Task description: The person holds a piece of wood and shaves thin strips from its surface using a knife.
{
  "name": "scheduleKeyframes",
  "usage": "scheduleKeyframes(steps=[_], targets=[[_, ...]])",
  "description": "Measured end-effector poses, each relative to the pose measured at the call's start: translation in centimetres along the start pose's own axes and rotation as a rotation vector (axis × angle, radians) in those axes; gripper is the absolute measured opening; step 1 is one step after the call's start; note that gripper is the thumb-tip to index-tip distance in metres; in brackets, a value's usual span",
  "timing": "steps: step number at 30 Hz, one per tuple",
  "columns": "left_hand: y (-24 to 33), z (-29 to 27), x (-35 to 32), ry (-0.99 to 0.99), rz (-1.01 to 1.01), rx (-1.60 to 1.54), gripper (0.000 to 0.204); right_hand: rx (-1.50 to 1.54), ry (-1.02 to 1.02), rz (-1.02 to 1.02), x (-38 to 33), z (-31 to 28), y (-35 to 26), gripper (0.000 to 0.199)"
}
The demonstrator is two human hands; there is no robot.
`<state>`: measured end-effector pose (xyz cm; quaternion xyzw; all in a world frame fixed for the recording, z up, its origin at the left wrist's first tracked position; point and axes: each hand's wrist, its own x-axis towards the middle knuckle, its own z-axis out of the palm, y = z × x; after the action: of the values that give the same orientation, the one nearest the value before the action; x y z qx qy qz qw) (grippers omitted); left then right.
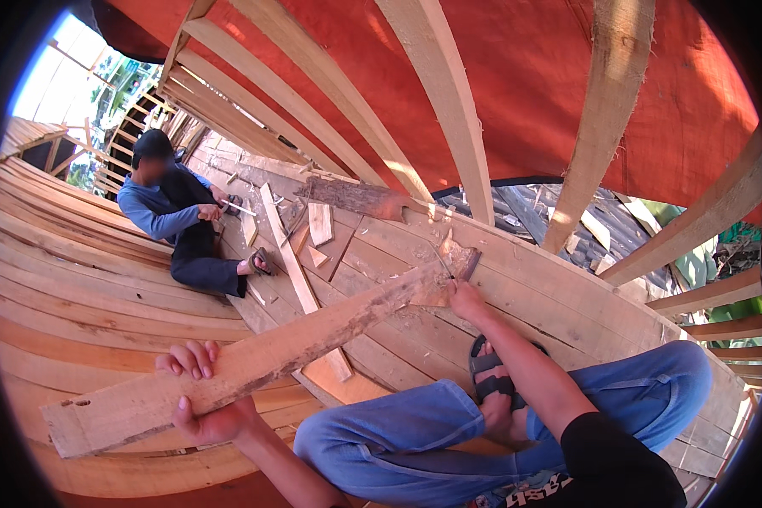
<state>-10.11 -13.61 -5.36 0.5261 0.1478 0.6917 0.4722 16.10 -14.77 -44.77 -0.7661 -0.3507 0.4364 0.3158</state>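
Left hand (201, 398) clamps the long, rough, pale wooden plank (254, 360), stiff, probably heavy, splintery; right hand (466, 298) grips a thin blade-like tool (443, 262) at its far end.

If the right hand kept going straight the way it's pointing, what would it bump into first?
The right hand points up and away, holding a thin tool against the far end of the long plank. It would probably meet that chipped plank end first, then the hull planking behind; depth is hard to judge.
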Motion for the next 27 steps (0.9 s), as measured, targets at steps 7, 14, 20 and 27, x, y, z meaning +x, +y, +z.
scheduleKeyframes(steps=[7,14,20,27], targets=[[0.6,-0.2,-0.3,0.006,-0.006,0.002,0.038,-0.070,0.130,-0.109,-0.8,-0.6,1.7,0.049],[0.8,-0.9,-0.2,-0.031,-0.006,-0.021,0.037,-0.093,-0.016,-0.122,-1.4,-0.4,-1.4,0.048],[0.5,-0.5,-0.1,-0.015,-0.004,-0.001,0.038,-0.133,0.065,0.037,0.0,-0.4,0.7,0.052],[0.9,-0.8,-0.1,0.028,0.005,0.020,0.038,0.010,0.039,-0.126,-2.2,0.6,-1.3,0.052]])
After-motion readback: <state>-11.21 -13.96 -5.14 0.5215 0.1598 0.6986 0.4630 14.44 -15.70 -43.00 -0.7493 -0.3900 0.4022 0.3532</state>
